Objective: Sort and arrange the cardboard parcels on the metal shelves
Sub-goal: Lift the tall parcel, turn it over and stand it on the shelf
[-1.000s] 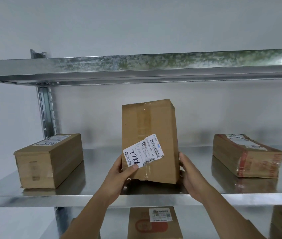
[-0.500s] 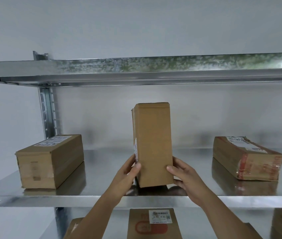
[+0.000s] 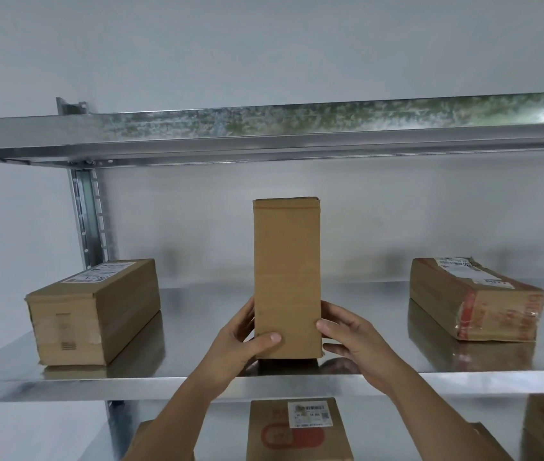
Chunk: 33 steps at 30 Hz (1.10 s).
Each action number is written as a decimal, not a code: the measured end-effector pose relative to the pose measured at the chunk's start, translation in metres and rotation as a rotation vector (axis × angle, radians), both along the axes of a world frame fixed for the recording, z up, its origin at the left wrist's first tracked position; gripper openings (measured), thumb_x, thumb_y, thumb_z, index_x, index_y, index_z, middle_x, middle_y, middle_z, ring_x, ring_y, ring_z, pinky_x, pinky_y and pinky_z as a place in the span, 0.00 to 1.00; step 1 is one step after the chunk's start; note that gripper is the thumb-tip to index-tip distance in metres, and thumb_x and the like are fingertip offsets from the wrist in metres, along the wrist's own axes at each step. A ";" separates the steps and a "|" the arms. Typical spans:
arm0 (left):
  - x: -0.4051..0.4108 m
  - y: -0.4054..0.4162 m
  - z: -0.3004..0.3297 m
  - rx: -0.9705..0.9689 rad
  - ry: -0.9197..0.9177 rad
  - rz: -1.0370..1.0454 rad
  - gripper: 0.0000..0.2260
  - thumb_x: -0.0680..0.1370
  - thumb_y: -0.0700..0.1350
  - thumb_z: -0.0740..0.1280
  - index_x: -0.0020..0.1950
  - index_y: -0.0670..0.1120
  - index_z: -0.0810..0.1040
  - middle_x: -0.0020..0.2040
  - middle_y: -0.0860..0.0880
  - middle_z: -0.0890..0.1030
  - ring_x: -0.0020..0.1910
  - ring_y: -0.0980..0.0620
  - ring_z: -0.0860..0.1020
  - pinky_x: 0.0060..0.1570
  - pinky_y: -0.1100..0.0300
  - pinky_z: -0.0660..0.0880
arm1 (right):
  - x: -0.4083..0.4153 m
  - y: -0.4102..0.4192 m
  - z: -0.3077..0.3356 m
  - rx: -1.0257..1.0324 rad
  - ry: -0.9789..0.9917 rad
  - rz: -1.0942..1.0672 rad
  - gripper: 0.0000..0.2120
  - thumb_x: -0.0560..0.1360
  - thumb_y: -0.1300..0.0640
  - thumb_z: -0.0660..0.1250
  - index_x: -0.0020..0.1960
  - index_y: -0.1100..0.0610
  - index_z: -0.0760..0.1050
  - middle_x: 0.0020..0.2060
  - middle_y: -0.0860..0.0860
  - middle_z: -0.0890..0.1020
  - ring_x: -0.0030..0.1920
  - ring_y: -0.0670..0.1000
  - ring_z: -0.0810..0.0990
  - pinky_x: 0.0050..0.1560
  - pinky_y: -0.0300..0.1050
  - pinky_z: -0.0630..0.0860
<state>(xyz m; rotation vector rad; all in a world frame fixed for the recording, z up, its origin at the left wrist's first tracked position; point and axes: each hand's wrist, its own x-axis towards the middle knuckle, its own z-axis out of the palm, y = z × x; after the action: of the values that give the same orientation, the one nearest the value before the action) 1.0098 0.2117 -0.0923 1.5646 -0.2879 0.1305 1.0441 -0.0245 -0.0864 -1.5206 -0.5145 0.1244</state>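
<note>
A tall, narrow brown cardboard parcel [image 3: 286, 277] stands upright on its small end near the front edge of the middle galvanised metal shelf [image 3: 197, 377], its plain face towards the camera. The left hand [image 3: 235, 347] grips its lower left edge: the thumb lies across the front face near the bottom, while the other fingers [image 3: 245, 314] curl round the left side. The right hand [image 3: 355, 341] holds the lower right edge, its fingers curled against the right side and the thumb at the front corner. So the parcel sits clamped between both hands, its base touching or just on the shelf surface; which of the two I cannot tell.

Well apart to the left lies a long brown cardboard box with a white label on top [image 3: 94, 311]. Well apart to the right lies a flatter brown parcel with red-printed tape [image 3: 473, 297]. On the shelf below, a cardboard parcel with a red mark and a barcode label [image 3: 297, 430] lies flat.
</note>
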 end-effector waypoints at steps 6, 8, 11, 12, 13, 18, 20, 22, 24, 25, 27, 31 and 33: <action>-0.004 0.001 0.003 -0.012 0.039 0.047 0.36 0.70 0.49 0.79 0.75 0.62 0.69 0.66 0.56 0.79 0.64 0.51 0.80 0.52 0.55 0.83 | 0.004 0.001 -0.001 0.044 0.059 -0.055 0.14 0.80 0.46 0.66 0.64 0.43 0.79 0.61 0.43 0.83 0.61 0.48 0.82 0.63 0.49 0.78; -0.006 0.003 0.004 0.002 0.042 0.046 0.33 0.71 0.49 0.78 0.74 0.62 0.70 0.65 0.57 0.80 0.62 0.52 0.81 0.51 0.57 0.83 | 0.006 0.002 -0.003 0.075 0.111 -0.105 0.11 0.83 0.49 0.63 0.62 0.44 0.81 0.60 0.46 0.84 0.60 0.51 0.83 0.56 0.45 0.81; -0.006 0.005 0.005 0.014 0.046 0.026 0.29 0.75 0.47 0.76 0.73 0.60 0.72 0.63 0.59 0.82 0.61 0.53 0.82 0.56 0.52 0.82 | 0.008 0.003 -0.005 0.099 0.120 -0.105 0.14 0.80 0.52 0.69 0.65 0.46 0.80 0.61 0.49 0.83 0.66 0.57 0.78 0.45 0.44 0.83; -0.006 0.007 0.004 0.015 0.051 0.016 0.27 0.76 0.47 0.75 0.73 0.60 0.72 0.63 0.59 0.82 0.61 0.52 0.82 0.59 0.50 0.82 | 0.009 0.003 -0.005 0.095 0.112 -0.118 0.18 0.77 0.50 0.72 0.66 0.45 0.78 0.63 0.48 0.82 0.68 0.58 0.76 0.47 0.46 0.83; -0.006 0.008 0.004 0.011 0.058 0.004 0.27 0.75 0.49 0.76 0.72 0.60 0.73 0.64 0.59 0.82 0.62 0.52 0.82 0.60 0.48 0.81 | 0.010 0.002 -0.005 0.088 0.107 -0.137 0.26 0.73 0.47 0.75 0.69 0.44 0.74 0.68 0.47 0.78 0.70 0.58 0.74 0.54 0.49 0.82; -0.003 0.014 0.003 -0.047 0.109 -0.070 0.25 0.75 0.54 0.76 0.71 0.55 0.75 0.66 0.52 0.82 0.66 0.49 0.80 0.64 0.45 0.78 | 0.016 0.003 -0.004 0.029 0.137 -0.095 0.69 0.55 0.33 0.78 0.82 0.44 0.38 0.80 0.49 0.61 0.78 0.56 0.63 0.78 0.62 0.60; -0.001 0.016 0.003 -0.106 0.143 -0.116 0.23 0.77 0.50 0.71 0.72 0.55 0.75 0.66 0.51 0.82 0.66 0.48 0.80 0.62 0.41 0.79 | 0.018 0.006 -0.004 0.005 0.140 -0.109 0.69 0.54 0.33 0.79 0.81 0.45 0.41 0.78 0.49 0.64 0.76 0.56 0.66 0.77 0.61 0.62; 0.002 0.018 0.004 -0.187 0.130 -0.111 0.22 0.78 0.48 0.69 0.73 0.55 0.75 0.67 0.51 0.81 0.66 0.49 0.80 0.61 0.44 0.80 | 0.018 0.006 -0.005 0.004 0.119 -0.145 0.63 0.51 0.31 0.82 0.77 0.45 0.55 0.73 0.46 0.71 0.71 0.53 0.73 0.74 0.60 0.68; 0.004 0.019 0.004 -0.281 0.107 -0.043 0.22 0.77 0.46 0.69 0.72 0.55 0.75 0.66 0.52 0.82 0.65 0.50 0.81 0.61 0.49 0.79 | 0.017 0.003 -0.007 0.040 0.116 -0.160 0.57 0.51 0.31 0.83 0.74 0.46 0.62 0.67 0.44 0.75 0.66 0.51 0.76 0.72 0.59 0.72; 0.006 0.018 0.004 -0.308 0.097 0.004 0.23 0.76 0.46 0.70 0.71 0.55 0.75 0.66 0.52 0.82 0.64 0.50 0.81 0.62 0.50 0.77 | 0.017 0.002 -0.008 0.073 0.120 -0.164 0.54 0.55 0.34 0.83 0.73 0.47 0.62 0.65 0.45 0.76 0.65 0.50 0.77 0.70 0.56 0.74; 0.010 0.017 0.002 -0.331 0.096 0.103 0.24 0.73 0.47 0.72 0.69 0.55 0.77 0.66 0.51 0.81 0.66 0.47 0.80 0.62 0.46 0.75 | 0.018 0.001 -0.008 0.163 0.139 -0.176 0.43 0.63 0.44 0.80 0.72 0.49 0.63 0.62 0.46 0.77 0.61 0.48 0.78 0.60 0.46 0.78; 0.015 0.014 0.001 -0.283 0.080 0.274 0.15 0.80 0.45 0.69 0.65 0.56 0.81 0.64 0.52 0.82 0.66 0.46 0.78 0.67 0.34 0.72 | 0.017 0.002 -0.004 0.193 0.149 -0.204 0.35 0.69 0.49 0.77 0.70 0.47 0.61 0.63 0.49 0.76 0.61 0.50 0.79 0.55 0.43 0.77; 0.013 0.011 0.001 -0.222 0.083 0.301 0.14 0.83 0.43 0.65 0.66 0.57 0.81 0.62 0.54 0.83 0.64 0.48 0.80 0.64 0.33 0.76 | 0.016 0.002 -0.005 0.192 0.156 -0.194 0.32 0.72 0.51 0.76 0.69 0.46 0.61 0.63 0.49 0.76 0.61 0.52 0.79 0.55 0.44 0.78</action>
<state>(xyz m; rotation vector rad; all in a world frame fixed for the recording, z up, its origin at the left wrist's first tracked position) 1.0227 0.2228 -0.0917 1.3798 0.0297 0.3205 1.0603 -0.0222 -0.0909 -1.3518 -0.2452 0.0411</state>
